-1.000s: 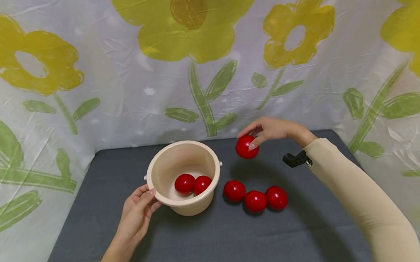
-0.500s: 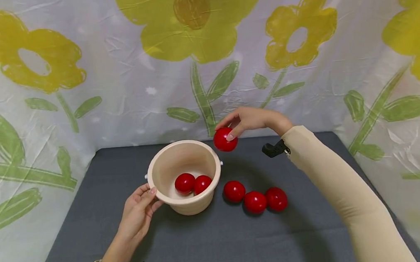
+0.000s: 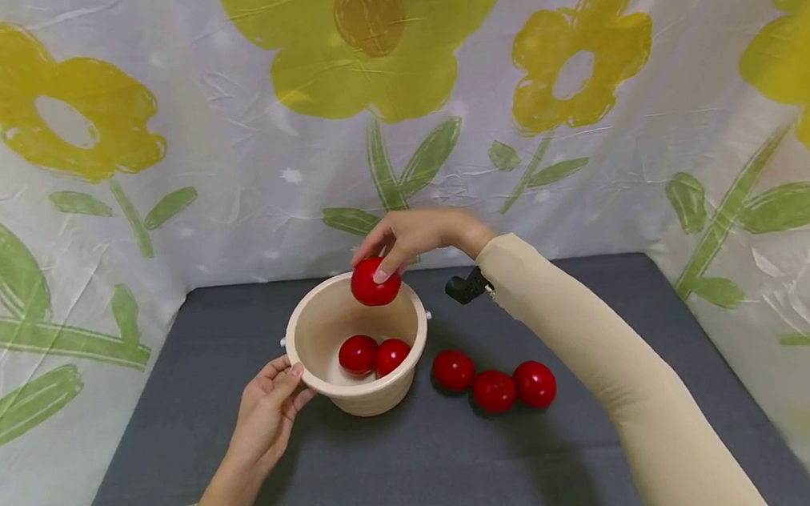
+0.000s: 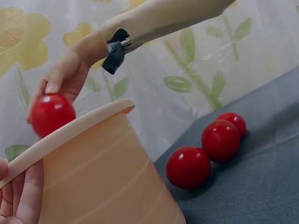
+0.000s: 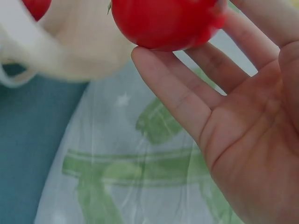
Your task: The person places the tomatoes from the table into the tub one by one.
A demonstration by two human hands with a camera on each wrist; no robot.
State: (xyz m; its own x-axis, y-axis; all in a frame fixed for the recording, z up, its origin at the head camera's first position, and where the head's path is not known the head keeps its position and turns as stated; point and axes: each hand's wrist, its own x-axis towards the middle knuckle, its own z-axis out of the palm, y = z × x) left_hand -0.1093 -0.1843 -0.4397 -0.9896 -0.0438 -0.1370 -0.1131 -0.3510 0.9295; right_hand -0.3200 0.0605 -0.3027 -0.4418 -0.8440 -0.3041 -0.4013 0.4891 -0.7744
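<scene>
My right hand [image 3: 418,236] pinches a red tomato [image 3: 375,282] between thumb and fingertips, over the far side of a cream bucket [image 3: 368,405]. A bit of green shows at this tomato's side in the right wrist view. With the thumb on the rim and fingers below it outside, my left hand [image 3: 264,418] grips the bucket's near left edge. Two more tomatoes [image 3: 358,355] lie together at the bottom of the upright bucket. In the left wrist view the held tomato [image 4: 53,115] overlaps the rim, and the bucket wall hides the inside.
Right of the bucket, a group of three tomatoes [image 3: 493,391] lies on the dark grey tablecloth [image 3: 410,477]. A white fabric backdrop [image 3: 240,187] with yellow flowers hangs behind the table and along its sides. A small knob [image 3: 428,315] sticks out below the bucket's right rim.
My right hand has carried the tomato leftward, from right of the bucket to over its opening. The left hand and the bucket have stayed in place.
</scene>
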